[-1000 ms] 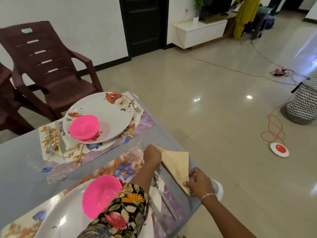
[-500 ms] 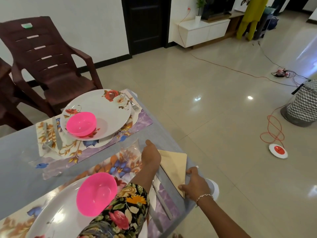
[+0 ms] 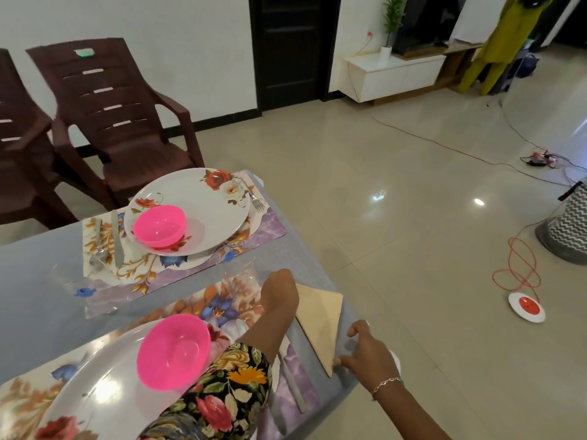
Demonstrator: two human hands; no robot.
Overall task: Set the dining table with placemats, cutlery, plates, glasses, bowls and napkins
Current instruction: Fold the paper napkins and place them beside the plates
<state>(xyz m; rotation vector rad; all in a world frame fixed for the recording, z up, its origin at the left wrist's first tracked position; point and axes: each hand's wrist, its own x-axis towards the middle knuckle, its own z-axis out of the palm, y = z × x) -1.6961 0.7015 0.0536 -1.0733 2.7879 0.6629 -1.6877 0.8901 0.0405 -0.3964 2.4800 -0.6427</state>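
We look down at the right-hand end of a grey surface (image 3: pixel 38 300) with two place settings laid on it. A beige napkin (image 3: pixel 320 325), folded into a long triangle, lies flat just inside the surface's right edge, to the right of the near floral placemat (image 3: pixel 222 300). Its long axis runs from far to near, roughly in line with that edge and with the knife (image 3: pixel 293 389) just to its left. The wide end is farthest from us and the narrow tip points back toward us.

The left hand (image 3: pixel 279 293), reaching out of a flowered sleeve, sits over the napkin's far left corner. We see only its back, so we cannot tell whether its fingers grip the cloth or only press on it. The right hand (image 3: pixel 368 354), with a bracelet at the wrist, rests at the surface's edge. Its thumb touches the napkin's near tip and its other fingers are loose and spread, holding nothing.

On the near placemat a white plate (image 3: pixel 95 392) carries a pink bowl (image 3: pixel 173 350). Farther away, a second placemat (image 3: pixel 260 227) holds a flowered plate (image 3: pixel 206 211) with another pink bowl (image 3: pixel 158 225), and a fork (image 3: pixel 255 198) lies to the right of this plate. Brown plastic chairs (image 3: pixel 117 122) stand beyond the surface on a glossy tiled floor (image 3: pixel 397 233).
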